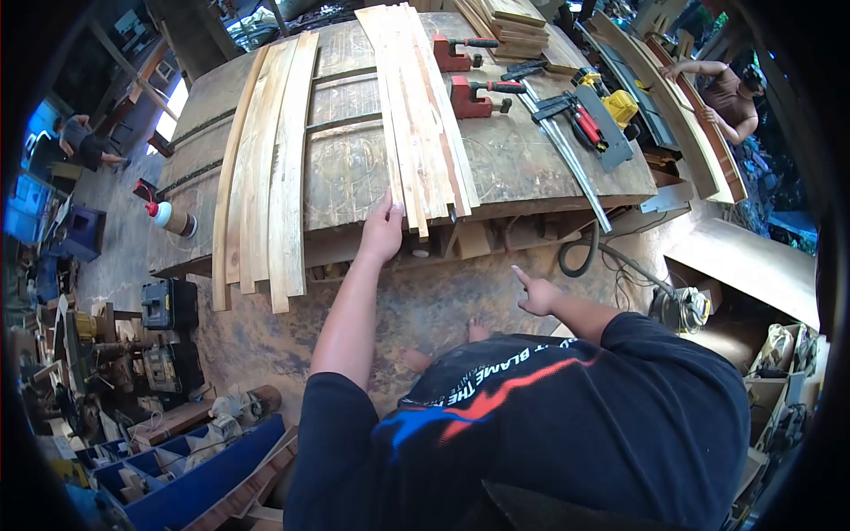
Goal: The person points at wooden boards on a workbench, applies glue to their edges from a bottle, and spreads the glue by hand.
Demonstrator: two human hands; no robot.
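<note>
My left hand (382, 232) is at the near end of the right-hand group of long wooden strips (416, 115), its fingers closed on the edge of the leftmost strip. These strips lie side by side across the workbench (345, 177), with uneven ends over the front edge. Another group of wooden strips (270, 159) lies to the left, jutting past the bench. My right hand (538, 294) hangs in the air before the bench, holding nothing, with the index finger stretched out and the other fingers partly curled.
Two red clamps (471, 97) stand right of the strips, near metal bar clamps (567, 150) and a yellow power tool (618, 106). A glue bottle (172, 219) sits at the left edge. Dark bars (345, 122) cross the bench. One person (730, 102) works at right; another (80, 142) is far left.
</note>
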